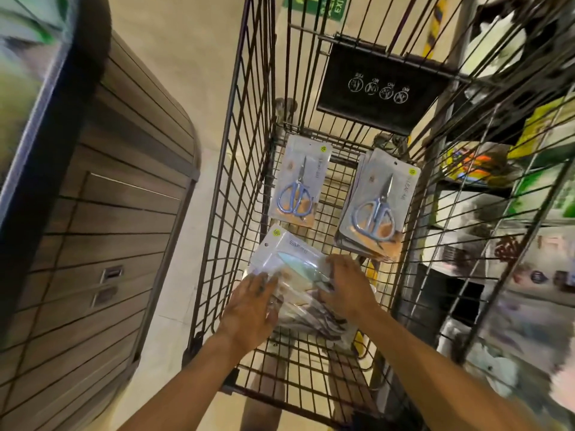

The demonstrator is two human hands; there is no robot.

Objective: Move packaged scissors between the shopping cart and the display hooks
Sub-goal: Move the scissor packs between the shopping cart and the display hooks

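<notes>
A dark wire shopping cart (230,194) fills the middle of the head view. On its floor a single scissors pack (297,181) lies at the far left, and a stack of scissors packs (378,203) lies at the far right. Nearer to me a blurred bundle of scissors packs (292,259) sits between my hands. My left hand (252,306) presses on the bundle's left side with fingers spread. On the bundle's right edge, my right hand (345,281) has its fingers curled around the packs. No display hooks are visible.
A black child-seat flap (379,88) with white warning icons hangs at the cart's far end. A brown slatted counter (102,213) stands to the left. Blurred store shelves with goods (497,188) stand close on the right. Beige floor runs between counter and cart.
</notes>
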